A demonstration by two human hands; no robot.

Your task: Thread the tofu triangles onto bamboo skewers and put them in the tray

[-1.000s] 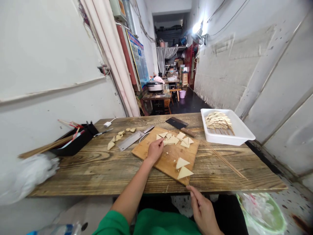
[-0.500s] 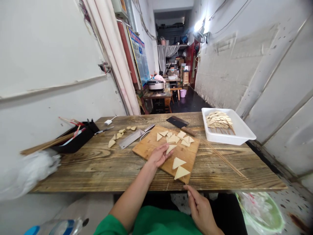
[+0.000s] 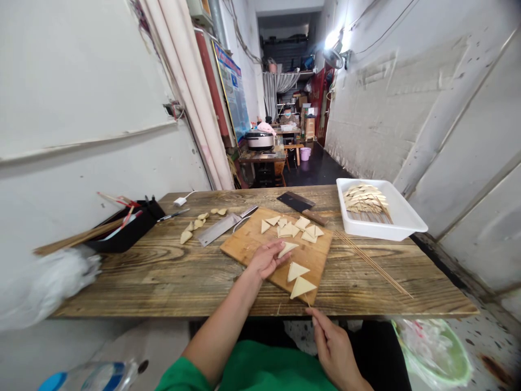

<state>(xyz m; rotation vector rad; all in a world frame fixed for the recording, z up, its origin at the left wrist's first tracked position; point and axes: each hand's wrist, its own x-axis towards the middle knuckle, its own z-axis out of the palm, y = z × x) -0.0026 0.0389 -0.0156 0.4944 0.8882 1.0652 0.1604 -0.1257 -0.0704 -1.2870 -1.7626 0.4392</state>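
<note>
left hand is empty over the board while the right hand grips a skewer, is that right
Not quite: the left hand isn't empty; the head view shows it holding a pale triangle over the board. The right hand does grip a skewer.

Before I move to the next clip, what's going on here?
A person's left hand holds a pale triangular piece over the wooden cutting board, while the right hand grips a skewer that appears to carry two more triangles. Other loose triangles lie toward the board's far side. Loaded skewers sit in the white tray at the right.
</note>
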